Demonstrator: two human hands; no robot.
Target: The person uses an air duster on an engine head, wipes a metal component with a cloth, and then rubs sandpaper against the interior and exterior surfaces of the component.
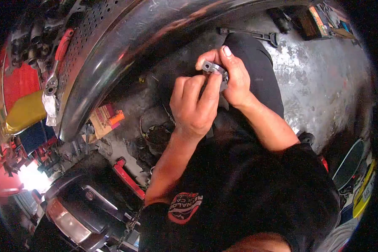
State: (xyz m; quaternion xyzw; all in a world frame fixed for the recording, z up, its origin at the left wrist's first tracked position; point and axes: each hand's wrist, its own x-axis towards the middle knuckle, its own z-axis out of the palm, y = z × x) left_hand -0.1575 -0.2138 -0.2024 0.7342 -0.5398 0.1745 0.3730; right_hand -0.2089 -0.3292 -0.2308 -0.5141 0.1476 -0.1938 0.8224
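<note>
Both of my hands are together in the upper middle of the view, gripping one small grey metal part (207,66) with a round hole in its end tab. My right hand (238,77) is wrapped around the part from the right, thumb uppermost. From the lower left, my left hand (193,103) has its fingers bent, and the index fingertip presses on the part. Much of the part is hidden behind the fingers. My dark-clothed knee (256,63) lies just beyond the hands.
A curved dark metal rim (109,67) arches across the upper left, with a red-handled ratchet (56,61) beside it. A long dark tool (254,35) lies on the stained floor (315,75). A cardboard piece (100,122), red bar (128,178) and car headlight (67,220) are leftward.
</note>
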